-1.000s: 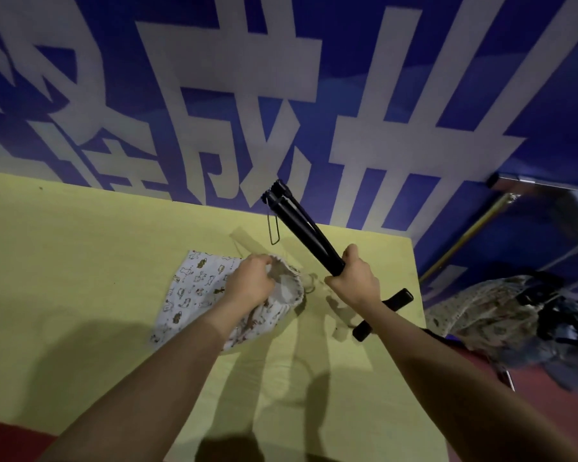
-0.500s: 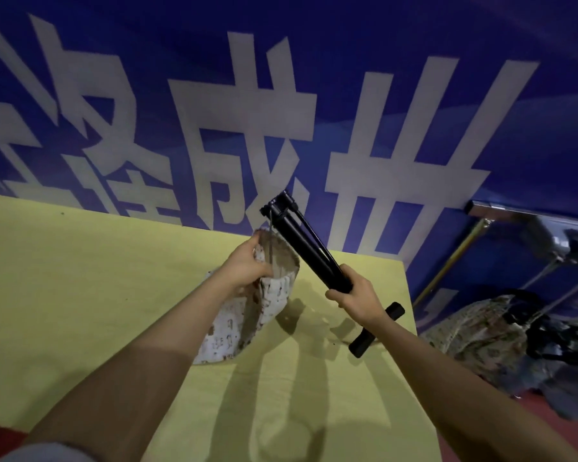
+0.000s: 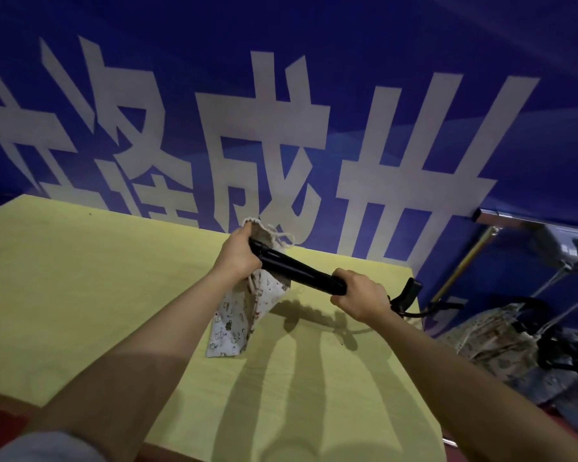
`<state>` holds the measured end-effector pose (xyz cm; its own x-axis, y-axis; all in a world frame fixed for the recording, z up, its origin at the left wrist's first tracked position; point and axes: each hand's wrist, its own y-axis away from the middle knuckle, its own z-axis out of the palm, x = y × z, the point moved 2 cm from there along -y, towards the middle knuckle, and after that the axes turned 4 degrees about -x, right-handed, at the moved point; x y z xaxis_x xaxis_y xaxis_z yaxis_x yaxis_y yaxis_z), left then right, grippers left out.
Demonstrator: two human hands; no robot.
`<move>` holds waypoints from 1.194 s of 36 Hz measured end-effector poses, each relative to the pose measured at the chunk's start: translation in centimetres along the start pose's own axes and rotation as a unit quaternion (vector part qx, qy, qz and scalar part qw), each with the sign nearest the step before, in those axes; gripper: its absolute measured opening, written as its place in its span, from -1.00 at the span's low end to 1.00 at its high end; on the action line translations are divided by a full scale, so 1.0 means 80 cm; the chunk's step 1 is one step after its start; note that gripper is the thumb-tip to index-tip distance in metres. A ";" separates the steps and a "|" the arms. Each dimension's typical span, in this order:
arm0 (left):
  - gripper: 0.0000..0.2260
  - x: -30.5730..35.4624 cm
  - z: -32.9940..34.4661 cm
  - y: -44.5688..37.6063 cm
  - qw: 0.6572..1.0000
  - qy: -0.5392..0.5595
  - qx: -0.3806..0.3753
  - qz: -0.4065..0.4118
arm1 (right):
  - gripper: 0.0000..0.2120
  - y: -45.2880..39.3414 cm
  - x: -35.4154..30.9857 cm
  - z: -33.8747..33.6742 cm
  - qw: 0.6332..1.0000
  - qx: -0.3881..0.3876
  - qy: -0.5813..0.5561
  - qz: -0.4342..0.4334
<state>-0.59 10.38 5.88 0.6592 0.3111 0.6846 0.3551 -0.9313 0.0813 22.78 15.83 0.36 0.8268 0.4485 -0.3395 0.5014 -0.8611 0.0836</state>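
A white drawstring pouch with small printed figures stands lifted above the yellow table, its bottom corner touching the surface. My left hand grips the pouch's open mouth and holds it up. A folded black tripod lies nearly level, its far end poking into the pouch's mouth. My right hand grips the tripod near its other end, where a black handle sticks out past my hand. How deep the tripod sits in the pouch is hidden by my left hand.
A blue banner with large white characters hangs right behind the table. Past the table's right edge lie a metal rail, patterned cloth and dark gear on the floor.
The pouch was lifted off the table and held upright. The tripod swung from steeply tilted to nearly level, and its far end went into the pouch's mouth.
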 end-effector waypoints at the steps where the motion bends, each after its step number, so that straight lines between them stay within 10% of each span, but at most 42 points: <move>1: -0.35 0.001 0.002 0.002 0.999 -0.046 -0.006 0.013 | -0.70 0.000 -0.002 -0.001 1.000 0.006 0.023 -0.006; 12: -0.32 0.046 0.045 0.030 0.959 -0.218 -0.125 0.130 | -0.73 -0.015 -0.061 -0.050 0.907 0.173 0.355 -0.150; 17: -0.60 0.058 0.051 0.030 0.939 -0.314 0.004 0.139 | -0.76 -0.017 -0.074 -0.069 0.843 0.290 0.365 -0.270; 24: -0.75 0.046 0.052 0.021 0.988 -0.118 0.005 0.099 | -0.76 -0.001 -0.060 -0.070 0.783 0.403 0.318 -0.351; 28: -0.77 0.044 0.041 0.024 0.996 0.021 0.025 0.084 | -0.84 0.004 -0.047 -0.055 0.867 0.367 0.205 -0.269; 32: -0.77 0.044 0.037 0.035 0.991 0.116 0.025 0.066 | -0.72 -0.004 -0.049 -0.035 0.979 0.160 0.024 -0.126; 38: -0.72 0.041 0.029 0.044 0.980 0.186 0.057 0.032 | -0.51 -0.026 -0.084 -0.021 0.991 0.076 -0.096 -0.050; 43: -0.74 0.040 0.022 0.045 0.978 0.188 0.073 0.048 | -0.82 -0.036 -0.097 -0.025 0.989 0.081 -0.116 -0.053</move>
<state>3.94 8.36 7.09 0.4131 0.1068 0.9044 0.4128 -0.9072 -0.0814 15.40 15.32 4.66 0.6821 0.4872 -0.5454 0.5193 -0.8477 -0.1077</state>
